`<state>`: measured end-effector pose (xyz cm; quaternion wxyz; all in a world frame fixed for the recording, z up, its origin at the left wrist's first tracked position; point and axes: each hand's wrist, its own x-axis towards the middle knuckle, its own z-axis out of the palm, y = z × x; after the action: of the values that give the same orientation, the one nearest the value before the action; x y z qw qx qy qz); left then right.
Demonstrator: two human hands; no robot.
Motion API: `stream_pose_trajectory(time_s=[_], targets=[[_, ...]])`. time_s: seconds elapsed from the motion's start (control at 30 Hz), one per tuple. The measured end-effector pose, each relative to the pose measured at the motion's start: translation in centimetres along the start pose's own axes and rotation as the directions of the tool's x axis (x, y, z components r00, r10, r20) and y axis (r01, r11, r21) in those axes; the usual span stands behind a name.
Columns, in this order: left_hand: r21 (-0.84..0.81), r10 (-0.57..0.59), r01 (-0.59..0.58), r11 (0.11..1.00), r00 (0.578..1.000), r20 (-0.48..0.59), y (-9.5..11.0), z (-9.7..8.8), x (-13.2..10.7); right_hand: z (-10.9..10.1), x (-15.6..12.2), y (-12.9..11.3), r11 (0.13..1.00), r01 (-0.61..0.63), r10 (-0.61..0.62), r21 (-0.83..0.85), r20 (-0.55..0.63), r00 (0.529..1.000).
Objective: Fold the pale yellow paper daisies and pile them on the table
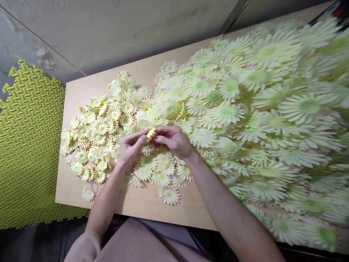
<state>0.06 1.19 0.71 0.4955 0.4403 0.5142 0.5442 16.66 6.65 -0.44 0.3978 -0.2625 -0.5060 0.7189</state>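
Note:
Between my two hands, over the middle of the table, is a small yellow artificial flower (151,134) seen edge-on. My left hand (131,145) pinches its left side with thumb and forefinger. From the right, my right hand (174,140) grips the same flower, its fingertips pressed close to the petals. Beneath and behind the hands lie loose pale flower heads (160,171) with purple-tinged petal tips. A heap of smaller, fuller flower heads (102,133) lies to the left of my left hand.
A large pile of wide, flat pale flowers (229,112) spreads over the right side of the wooden table (174,213). A yellow-green foam mat (29,145) stands at the table's left edge. A grey wall (131,32) runs behind.

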Motion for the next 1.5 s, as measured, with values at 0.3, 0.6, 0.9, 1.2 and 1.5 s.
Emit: stream_pose_trajectory(time_s=[0.3, 0.6, 0.9, 1.2, 1.5], targets=[[0.099, 0.034, -0.026, 0.995, 0.996, -0.078, 0.3, 0.4, -0.1, 0.5, 0.0, -0.4, 0.987, -0.049, 0.053, -0.150, 0.022, 0.998], [-0.305, -0.207, 0.161, 0.939, 0.970, -0.125, -0.1, 0.5, 0.6, 0.1, 0.0, -0.6, 0.994, -0.109, 0.109, 0.002, 0.001, 0.994], [-0.417, -0.276, 0.228, 0.880, 0.959, -0.058, 0.2, 0.2, 0.8, -0.8, 0.2, -0.9, 0.957, -0.023, 0.049, 0.289, -0.085, 0.995], [-0.457, -0.185, 0.113, 0.882, 0.976, -0.116, 0.4, 0.1, 0.9, -0.3, 0.3, -1.0, 0.974, -0.001, 0.038, 0.227, -0.162, 0.986], [-0.338, -0.187, 0.179, 0.924, 0.982, 0.010, 0.3, 0.4, 0.5, 0.0, -0.1, -0.9, 0.999, -0.014, 0.014, -0.042, 0.005, 1.000]])
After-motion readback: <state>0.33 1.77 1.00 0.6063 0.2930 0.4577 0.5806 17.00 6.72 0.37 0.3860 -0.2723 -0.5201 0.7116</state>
